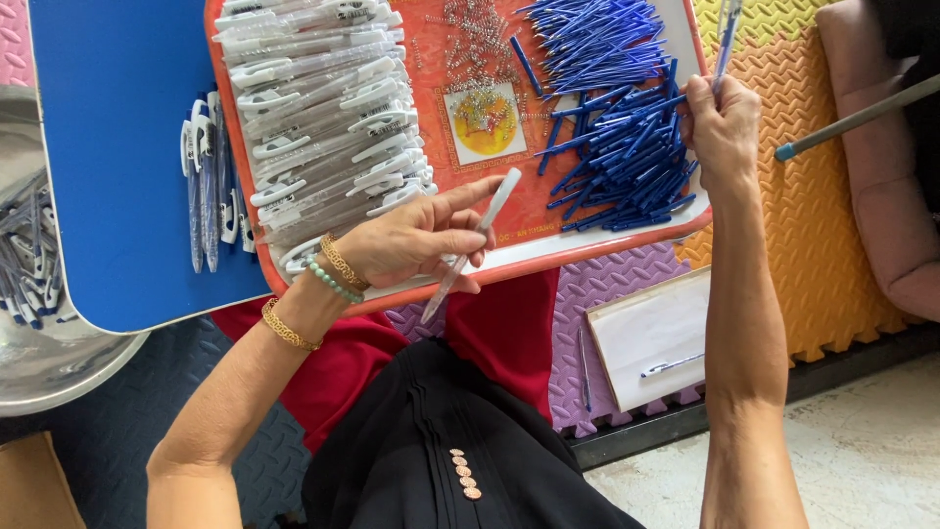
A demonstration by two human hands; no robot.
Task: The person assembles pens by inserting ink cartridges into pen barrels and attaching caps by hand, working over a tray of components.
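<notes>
Translucent plastic makes up the pen barrel pinched in the left hand, with thumb and fingers closed narrowly around its middle. It slants from its white far end over the tray down to its near tip, which hangs past the tray's near rim above the red cloth on the lap. The left wrist wears a green bead bracelet and gold bangles.

The right hand is raised at the right edge of the tray, fingers curled tight on a thin blue refill that points away to the far side. Just left of it lies a loose heap of blue refills, spread over the right part of the red tray. Small metal springs are scattered at the far middle of the tray, and a stack of clear barrels with white clips fills its left part.

The tray rests on a blue board, where a few finished pens lie to the left. Further left, a metal basin holds more pens. To the right, on coloured foam mats, sits a white pad with one pen on it.
</notes>
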